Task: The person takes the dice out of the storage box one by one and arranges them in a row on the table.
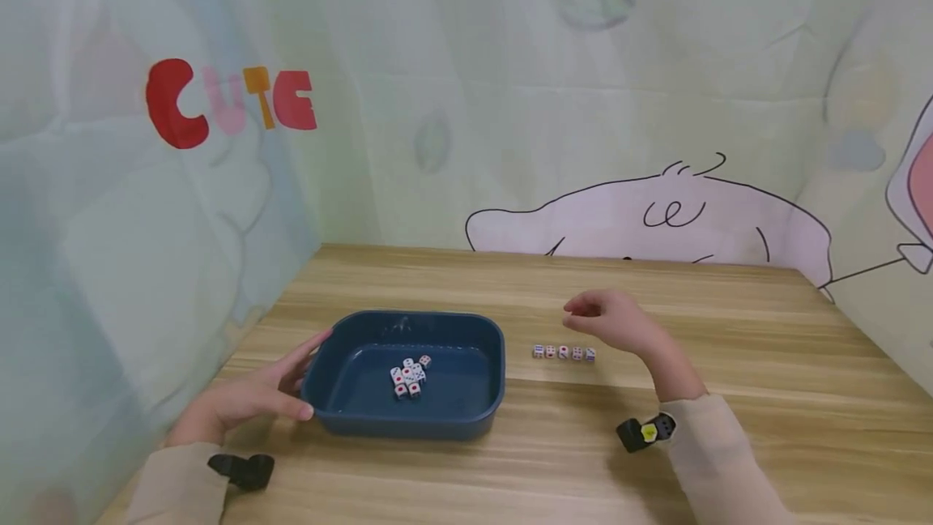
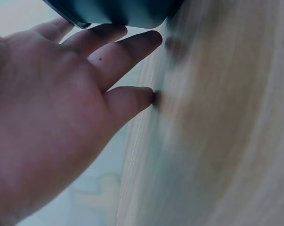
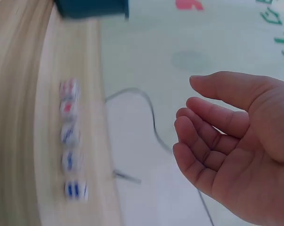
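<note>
A dark blue rectangular tray [image 1: 466, 383] sits on the wooden table, with a cluster of small white dice [image 1: 407, 374] on its floor. My left hand [image 1: 251, 399] rests against the tray's left end, thumb at the near corner and fingers along the side. In the left wrist view its fingers extend, some meeting the tray wall [image 2: 118, 12]. To the right of the tray, several dice stand in a straight row [image 1: 564, 352]. My right hand [image 1: 615, 322] hovers just beyond the row's right end, fingers loosely bent and holding nothing; the right wrist view shows its bare palm [image 3: 245, 174].
The wooden table [image 1: 758, 347] ends at a printed fabric backdrop [image 1: 408, 144] behind and at the left. A black wrist camera [image 1: 251, 471] is strapped on the left sleeve, another black camera [image 1: 637, 433] on the right.
</note>
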A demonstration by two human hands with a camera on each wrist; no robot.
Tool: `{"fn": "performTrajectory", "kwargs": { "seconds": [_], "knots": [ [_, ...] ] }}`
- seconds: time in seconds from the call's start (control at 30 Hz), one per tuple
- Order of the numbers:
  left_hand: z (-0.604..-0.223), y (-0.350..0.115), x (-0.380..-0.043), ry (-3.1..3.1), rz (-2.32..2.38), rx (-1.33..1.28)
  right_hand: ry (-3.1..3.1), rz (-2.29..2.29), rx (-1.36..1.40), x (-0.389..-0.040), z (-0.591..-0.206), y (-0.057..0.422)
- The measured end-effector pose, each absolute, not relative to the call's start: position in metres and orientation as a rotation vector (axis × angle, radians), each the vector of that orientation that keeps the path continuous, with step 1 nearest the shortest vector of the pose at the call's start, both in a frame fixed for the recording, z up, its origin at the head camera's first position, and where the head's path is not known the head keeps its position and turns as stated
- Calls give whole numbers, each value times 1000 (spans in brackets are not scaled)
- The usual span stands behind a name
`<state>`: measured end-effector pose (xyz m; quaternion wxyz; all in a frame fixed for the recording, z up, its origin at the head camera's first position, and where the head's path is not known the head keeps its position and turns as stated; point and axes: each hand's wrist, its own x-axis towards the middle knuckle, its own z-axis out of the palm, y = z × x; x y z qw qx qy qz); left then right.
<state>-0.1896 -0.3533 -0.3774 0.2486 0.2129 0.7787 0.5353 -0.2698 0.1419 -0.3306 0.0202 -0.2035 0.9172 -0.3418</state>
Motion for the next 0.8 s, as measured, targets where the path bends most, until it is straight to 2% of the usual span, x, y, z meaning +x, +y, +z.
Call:
{"fn": "performTrajectory", "kwargs": {
  "seconds": [0.5,0.8],
  "knots": [
    [-380,-352,-191,2106,1491,629,2645,-1140,-887,-258,-323,51],
    [-379,-352,-189,2136,1467,604,2537,-1112,-980,-250,-334,7]
  ]
}}
